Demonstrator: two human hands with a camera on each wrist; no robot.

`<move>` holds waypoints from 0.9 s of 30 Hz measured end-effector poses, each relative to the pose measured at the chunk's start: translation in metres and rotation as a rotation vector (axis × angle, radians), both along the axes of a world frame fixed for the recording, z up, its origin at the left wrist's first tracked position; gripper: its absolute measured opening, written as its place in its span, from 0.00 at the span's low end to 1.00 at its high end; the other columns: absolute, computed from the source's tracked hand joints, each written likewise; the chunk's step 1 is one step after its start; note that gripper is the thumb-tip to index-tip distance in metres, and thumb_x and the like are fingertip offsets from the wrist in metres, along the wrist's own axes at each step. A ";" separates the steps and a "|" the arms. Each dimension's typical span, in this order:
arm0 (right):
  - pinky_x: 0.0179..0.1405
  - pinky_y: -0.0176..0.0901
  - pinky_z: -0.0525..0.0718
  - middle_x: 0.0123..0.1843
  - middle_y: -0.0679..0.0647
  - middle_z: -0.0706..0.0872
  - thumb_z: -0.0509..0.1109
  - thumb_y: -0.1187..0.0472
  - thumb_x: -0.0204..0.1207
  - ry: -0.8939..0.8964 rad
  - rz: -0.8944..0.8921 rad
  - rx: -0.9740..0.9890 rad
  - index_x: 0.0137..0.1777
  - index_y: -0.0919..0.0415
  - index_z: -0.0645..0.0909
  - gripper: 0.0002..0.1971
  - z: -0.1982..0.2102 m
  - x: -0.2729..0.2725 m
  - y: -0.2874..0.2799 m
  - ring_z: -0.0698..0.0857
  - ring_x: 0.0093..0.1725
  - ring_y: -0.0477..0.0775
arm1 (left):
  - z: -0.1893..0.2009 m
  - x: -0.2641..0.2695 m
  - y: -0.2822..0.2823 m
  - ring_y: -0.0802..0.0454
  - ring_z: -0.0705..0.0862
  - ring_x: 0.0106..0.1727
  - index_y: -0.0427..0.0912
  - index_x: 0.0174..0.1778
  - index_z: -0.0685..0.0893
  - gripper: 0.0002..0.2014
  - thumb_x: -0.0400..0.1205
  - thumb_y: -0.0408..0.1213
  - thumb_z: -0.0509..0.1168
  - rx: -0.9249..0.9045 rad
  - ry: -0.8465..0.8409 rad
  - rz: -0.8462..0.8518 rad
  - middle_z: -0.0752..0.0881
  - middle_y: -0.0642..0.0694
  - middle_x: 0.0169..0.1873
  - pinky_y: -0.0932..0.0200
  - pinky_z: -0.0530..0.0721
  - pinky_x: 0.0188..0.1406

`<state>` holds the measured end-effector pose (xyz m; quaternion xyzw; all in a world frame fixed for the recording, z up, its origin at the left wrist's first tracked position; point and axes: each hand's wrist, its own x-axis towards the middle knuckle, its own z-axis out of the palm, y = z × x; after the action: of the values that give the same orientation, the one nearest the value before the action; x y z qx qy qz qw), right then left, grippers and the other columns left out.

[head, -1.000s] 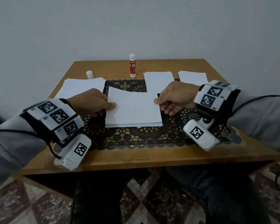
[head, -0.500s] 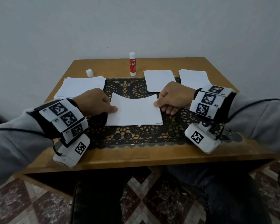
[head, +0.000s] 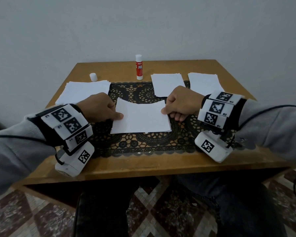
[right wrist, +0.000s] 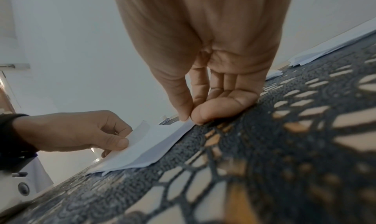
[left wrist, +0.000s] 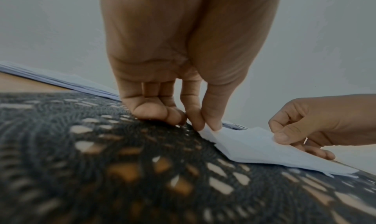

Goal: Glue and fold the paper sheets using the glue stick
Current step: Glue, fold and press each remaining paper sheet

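Note:
A white paper sheet (head: 140, 118) lies folded over on the black lace mat (head: 143, 144), its upper layer curved and a little raised at the far edge. My left hand (head: 117, 116) pinches the sheet's left edge between thumb and forefinger, as the left wrist view shows (left wrist: 207, 126). My right hand (head: 164, 111) pinches the right edge the same way (right wrist: 189, 116). The other fingers of both hands are curled and rest on the mat. The red and white glue stick (head: 139, 67) stands upright at the back of the table, away from both hands.
A small white cap (head: 93, 77) stands at the back left. A stack of white sheets (head: 84, 90) lies left of the mat, and two smaller paper piles (head: 167, 84) (head: 203, 82) lie at the back right. The wooden table (head: 143, 165) ends close in front of me.
Both hands have brought the sheet's upper layer down and toward me, so it lies lower over the bottom layer. They keep their pinch on the side edges.

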<state>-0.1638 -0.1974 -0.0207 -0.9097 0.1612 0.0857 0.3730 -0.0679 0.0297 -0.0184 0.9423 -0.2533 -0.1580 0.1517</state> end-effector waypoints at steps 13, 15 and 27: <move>0.31 0.47 0.89 0.33 0.61 0.87 0.77 0.61 0.74 -0.004 0.019 -0.158 0.37 0.67 0.80 0.12 0.000 0.003 0.004 0.87 0.29 0.55 | 0.000 -0.001 -0.004 0.54 0.76 0.33 0.42 0.31 0.78 0.15 0.75 0.47 0.74 0.041 -0.078 0.001 0.81 0.47 0.31 0.60 0.71 0.31; 0.35 0.51 0.90 0.36 0.63 0.89 0.75 0.60 0.76 -0.041 0.034 -0.277 0.40 0.69 0.81 0.11 0.001 0.002 0.007 0.89 0.33 0.59 | 0.000 -0.002 -0.004 0.51 0.78 0.41 0.43 0.43 0.77 0.16 0.75 0.49 0.73 0.056 -0.151 0.013 0.82 0.46 0.40 0.59 0.73 0.36; 0.85 0.55 0.43 0.84 0.60 0.29 0.42 0.27 0.76 0.283 0.823 -0.750 0.83 0.65 0.30 0.50 0.001 -0.057 0.054 0.32 0.84 0.57 | -0.009 -0.015 0.002 0.47 0.31 0.82 0.57 0.80 0.28 0.38 0.81 0.65 0.41 0.578 -0.037 -0.438 0.28 0.48 0.81 0.36 0.43 0.79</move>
<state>-0.2207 -0.1435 -0.0200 -0.9472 -0.1383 0.2819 -0.0643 -0.0833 0.0316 -0.0270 0.8723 -0.3965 -0.2350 -0.1631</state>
